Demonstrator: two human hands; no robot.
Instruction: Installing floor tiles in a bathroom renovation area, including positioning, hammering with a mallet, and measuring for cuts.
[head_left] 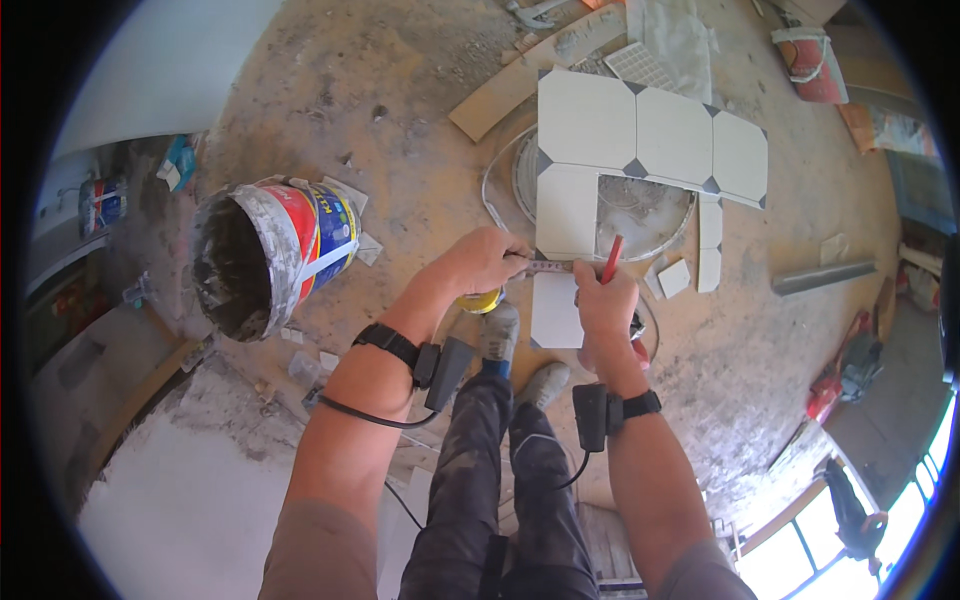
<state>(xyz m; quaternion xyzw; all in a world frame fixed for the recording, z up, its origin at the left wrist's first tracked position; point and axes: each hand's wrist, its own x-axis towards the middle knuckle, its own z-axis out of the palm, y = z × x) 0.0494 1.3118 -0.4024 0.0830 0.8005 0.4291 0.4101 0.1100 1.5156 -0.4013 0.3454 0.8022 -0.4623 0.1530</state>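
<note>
A short length of tape measure blade (550, 267) stretches between my hands along the edge of a cream tile. My left hand (485, 258) pinches its left end. Just below that hand shows a round yellow thing (481, 300), partly hidden. My right hand (606, 305) is closed around a red pencil (612, 258), tip upward, with its fingers at the tape's other end. Under the right hand, a dark and red thing is mostly hidden. The cream tiles with dark corners (587, 120) lie over a round bucket (650, 215) of pale, wet-looking material. A white tile (557, 310) lies nearer me.
A mortar-smeared paint bucket (300, 235) lies tipped at left. Beyond the tiles are a board (535, 80) and a red bucket (810, 65). Tile offcuts (674, 278) and a metal bar (823, 278) lie at right. My shoes (500, 335) stand close to the white tile.
</note>
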